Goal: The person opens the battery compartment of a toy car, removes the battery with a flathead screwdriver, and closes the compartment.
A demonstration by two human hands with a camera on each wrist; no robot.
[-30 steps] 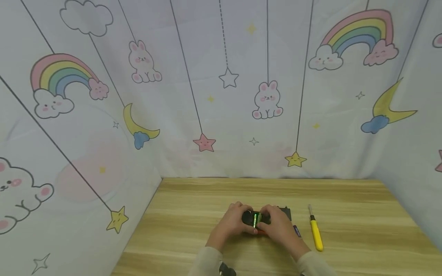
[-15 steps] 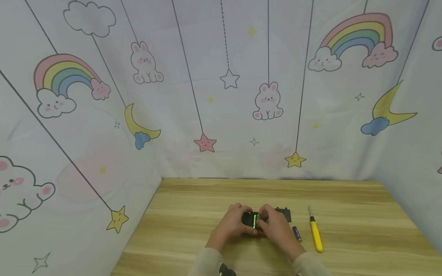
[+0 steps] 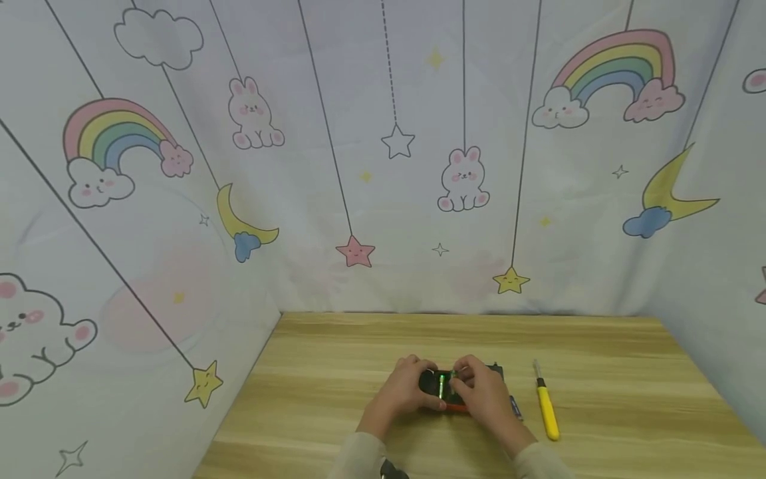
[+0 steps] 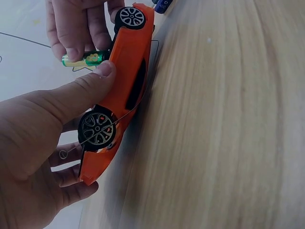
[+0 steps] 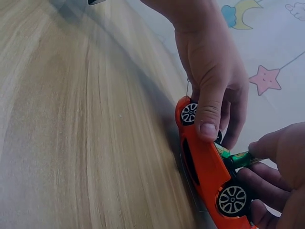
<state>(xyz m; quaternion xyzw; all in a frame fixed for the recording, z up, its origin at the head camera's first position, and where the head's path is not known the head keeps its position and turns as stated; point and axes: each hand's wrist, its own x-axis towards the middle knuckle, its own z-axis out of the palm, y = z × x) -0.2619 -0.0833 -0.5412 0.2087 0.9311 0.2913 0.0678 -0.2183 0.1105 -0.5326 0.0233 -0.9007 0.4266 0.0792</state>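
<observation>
Two hands: left hand (image 3: 399,387) and right hand (image 3: 483,392), reaching from light sleeves (image 3: 359,456), work at one orange toy car (image 4: 126,71).
Toy car: upside down, wheels (image 4: 96,129) turned up and roof side toward the wooden table (image 3: 323,359); whether it touches the wood is hard to tell.
Left fingers: wrapped about the toy car's left end, thumb on its near flank, the others round the far side.
Right fingers: pinching a green battery (image 4: 93,59) over the toy car's black underside.
Green battery: tilted at the toy car's uncovered battery compartment (image 3: 447,394); how much of it sits inside is hidden.
Second green battery (image 3: 441,384): lying within the toy car, left of the pinched one.
Dark blue battery (image 3: 516,408): on the table, right of the toy car, partly hidden by the right wrist.
Black panel (image 3: 498,374): behind and right of the toy car, mostly covered by the right hand.
Yellow screwdriver (image 3: 548,412): farther right of the toy car, shaft pointing away from the person.
Backdrop (image 3: 413,286): white cloth beyond the toy car, printed with rainbows, rabbits, moons and stars.
</observation>
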